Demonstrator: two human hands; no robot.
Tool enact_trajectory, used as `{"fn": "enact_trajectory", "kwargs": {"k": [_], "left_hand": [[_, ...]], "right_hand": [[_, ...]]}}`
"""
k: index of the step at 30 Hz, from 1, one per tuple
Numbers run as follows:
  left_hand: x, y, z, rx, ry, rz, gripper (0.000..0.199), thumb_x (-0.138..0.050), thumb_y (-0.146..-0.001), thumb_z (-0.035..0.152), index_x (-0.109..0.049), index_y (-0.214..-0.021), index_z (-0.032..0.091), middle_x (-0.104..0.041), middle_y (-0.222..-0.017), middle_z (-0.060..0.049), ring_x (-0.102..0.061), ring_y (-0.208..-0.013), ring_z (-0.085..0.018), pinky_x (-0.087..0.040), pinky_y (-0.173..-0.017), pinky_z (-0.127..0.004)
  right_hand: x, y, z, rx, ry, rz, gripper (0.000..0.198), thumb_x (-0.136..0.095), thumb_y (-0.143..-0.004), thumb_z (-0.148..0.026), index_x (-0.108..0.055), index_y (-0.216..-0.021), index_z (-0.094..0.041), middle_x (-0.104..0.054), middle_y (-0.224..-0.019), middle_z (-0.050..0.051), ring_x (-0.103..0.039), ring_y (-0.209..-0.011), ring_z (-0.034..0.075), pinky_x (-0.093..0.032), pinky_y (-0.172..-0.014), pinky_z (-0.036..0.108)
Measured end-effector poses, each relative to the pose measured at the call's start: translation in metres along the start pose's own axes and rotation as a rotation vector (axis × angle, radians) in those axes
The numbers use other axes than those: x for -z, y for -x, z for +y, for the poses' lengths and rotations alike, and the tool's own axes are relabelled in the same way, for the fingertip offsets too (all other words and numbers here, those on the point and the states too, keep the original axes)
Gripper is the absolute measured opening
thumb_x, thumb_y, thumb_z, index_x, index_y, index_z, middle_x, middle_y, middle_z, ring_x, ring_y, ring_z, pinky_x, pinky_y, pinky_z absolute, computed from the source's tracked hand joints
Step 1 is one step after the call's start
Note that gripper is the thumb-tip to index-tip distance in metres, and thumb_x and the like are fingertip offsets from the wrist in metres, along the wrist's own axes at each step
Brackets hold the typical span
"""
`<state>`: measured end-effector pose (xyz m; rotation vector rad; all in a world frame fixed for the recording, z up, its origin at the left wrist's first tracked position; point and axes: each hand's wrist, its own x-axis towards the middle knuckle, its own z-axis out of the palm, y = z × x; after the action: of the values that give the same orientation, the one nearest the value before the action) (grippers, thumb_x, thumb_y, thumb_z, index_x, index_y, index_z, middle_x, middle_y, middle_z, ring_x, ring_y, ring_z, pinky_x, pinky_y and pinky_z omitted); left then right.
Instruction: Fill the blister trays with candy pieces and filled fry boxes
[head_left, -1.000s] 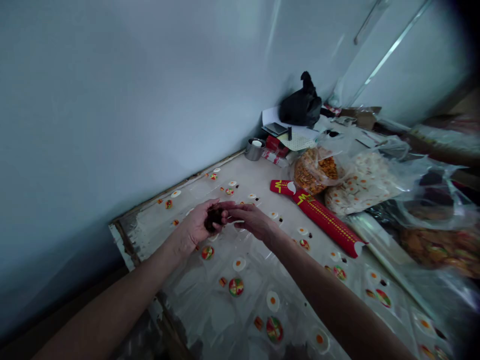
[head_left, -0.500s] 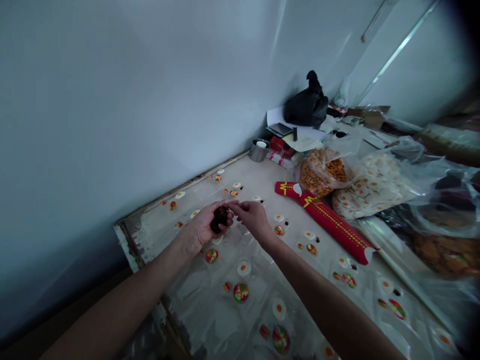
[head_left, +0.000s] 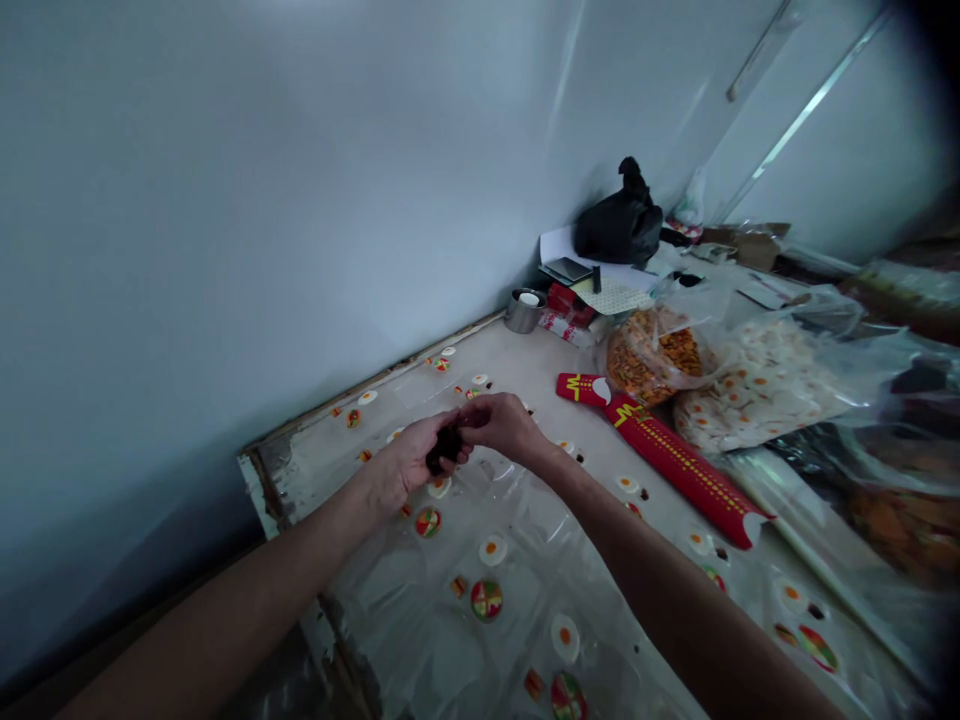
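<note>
My left hand (head_left: 411, 456) is cupped, palm up, around a clump of dark brown pieces (head_left: 442, 452), too dim to name exactly. The thumb and fingers of my right hand (head_left: 504, 428) are pinched together at the edge of that clump; what they grip is hidden. Below both hands, clear plastic bags (head_left: 420, 605) lie flat on the table. Small groups are set out on them: a fried-egg-shaped piece (head_left: 493, 549), a round red, green and yellow pizza-like piece (head_left: 486, 600) and a small orange-brown piece (head_left: 459, 587). Some groups further right include a dark piece (head_left: 721, 553).
Right of my hands lies a red printed wrapper (head_left: 675, 460). Behind it are a bag of orange pieces (head_left: 652, 355) and a bag of egg-shaped pieces (head_left: 757, 390). A metal cup (head_left: 523, 312) and a black bag (head_left: 619, 228) stand by the wall (head_left: 300, 200).
My right hand has moved in closer to the dark clump, its fingertips now over the edge of my left palm. The view has shifted slightly, so everything appears lower and further right.
</note>
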<state>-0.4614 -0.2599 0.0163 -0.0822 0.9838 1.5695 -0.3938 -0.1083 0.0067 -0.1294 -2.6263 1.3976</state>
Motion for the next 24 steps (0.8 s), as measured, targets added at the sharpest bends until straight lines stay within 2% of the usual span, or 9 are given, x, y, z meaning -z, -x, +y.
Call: {"fn": "enact_trajectory", "kwargs": {"k": [5,8,10,11,14,16,20,22,24], "left_hand": [[0.007,-0.011,0.013,-0.033,0.015,0.014,0.036,-0.046,-0.101,0.037,-0.061,-0.079,0.014,-0.057,-0.059,-0.004,-0.052,-0.044,-0.011,-0.025,-0.031,-0.015],[0.019,-0.012,0.024,-0.076,0.077,0.056,0.035,-0.046,-0.102,0.036,-0.066,-0.088,0.011,-0.062,-0.065,-0.007,-0.058,-0.050,-0.011,-0.037,-0.036,-0.015],[0.029,-0.010,0.033,-0.127,0.121,0.113,0.034,-0.046,-0.102,0.032,-0.069,-0.101,0.007,-0.067,-0.073,-0.012,-0.065,-0.058,-0.014,-0.050,-0.045,-0.018],[0.034,-0.009,0.037,-0.157,0.141,0.139,0.034,-0.047,-0.101,0.032,-0.069,-0.108,0.006,-0.070,-0.079,-0.014,-0.068,-0.063,-0.016,-0.056,-0.051,-0.022],[0.046,-0.002,0.046,-0.238,0.201,0.169,0.038,-0.045,-0.102,0.032,-0.065,-0.120,0.005,-0.073,-0.096,-0.021,-0.075,-0.082,-0.024,-0.065,-0.070,-0.033],[0.051,0.001,0.050,-0.270,0.252,0.162,0.040,-0.043,-0.102,0.032,-0.061,-0.126,0.005,-0.073,-0.104,-0.024,-0.075,-0.093,-0.028,-0.065,-0.077,-0.038],[0.054,0.008,0.050,-0.291,0.294,0.131,0.043,-0.043,-0.102,0.033,-0.058,-0.131,0.006,-0.071,-0.114,-0.026,-0.073,-0.105,-0.033,-0.064,-0.080,-0.041],[0.054,0.011,0.047,-0.295,0.300,0.116,0.044,-0.043,-0.102,0.035,-0.058,-0.133,0.007,-0.071,-0.115,-0.026,-0.073,-0.106,-0.033,-0.064,-0.082,-0.042],[0.053,0.016,0.044,-0.295,0.311,0.114,0.045,-0.043,-0.102,0.035,-0.058,-0.133,0.006,-0.072,-0.113,-0.026,-0.073,-0.105,-0.032,-0.064,-0.083,-0.043]], "right_hand": [[0.002,-0.019,0.010,0.000,-0.110,-0.047,0.016,-0.065,-0.072,-0.017,-0.075,-0.083,-0.019,-0.071,-0.065,-0.003,-0.067,-0.061,0.015,-0.047,-0.057,0.021],[0.014,-0.054,0.017,-0.049,-0.102,0.111,0.016,-0.067,-0.074,-0.020,-0.074,-0.087,-0.015,-0.072,-0.067,0.000,-0.066,-0.059,0.015,-0.047,-0.055,0.021],[0.023,-0.087,0.025,-0.031,0.096,0.224,0.020,-0.066,-0.077,-0.018,-0.074,-0.094,-0.014,-0.074,-0.075,0.002,-0.067,-0.065,0.015,-0.048,-0.059,0.021],[0.027,-0.104,0.029,-0.005,0.252,0.236,0.021,-0.065,-0.079,-0.017,-0.074,-0.097,-0.014,-0.076,-0.081,0.003,-0.069,-0.071,0.015,-0.049,-0.064,0.021],[0.031,-0.147,0.041,0.065,0.648,0.154,0.021,-0.067,-0.080,-0.017,-0.077,-0.098,-0.017,-0.078,-0.094,0.004,-0.070,-0.087,0.017,-0.048,-0.078,0.023],[0.029,-0.163,0.047,0.070,0.742,0.091,0.020,-0.068,-0.079,-0.016,-0.079,-0.095,-0.019,-0.078,-0.096,0.006,-0.069,-0.093,0.021,-0.047,-0.084,0.027],[0.028,-0.164,0.049,0.056,0.813,0.046,0.024,-0.067,-0.078,-0.011,-0.080,-0.096,-0.019,-0.076,-0.106,0.010,-0.066,-0.105,0.026,-0.045,-0.092,0.032],[0.026,-0.152,0.042,0.050,0.836,0.077,0.032,-0.062,-0.081,-0.009,-0.079,-0.107,-0.016,-0.075,-0.112,0.012,-0.065,-0.109,0.027,-0.045,-0.094,0.033],[0.022,-0.132,0.028,0.059,0.779,0.143,0.036,-0.059,-0.084,-0.011,-0.076,-0.116,-0.014,-0.076,-0.109,0.012,-0.066,-0.104,0.025,-0.046,-0.091,0.032]]}}
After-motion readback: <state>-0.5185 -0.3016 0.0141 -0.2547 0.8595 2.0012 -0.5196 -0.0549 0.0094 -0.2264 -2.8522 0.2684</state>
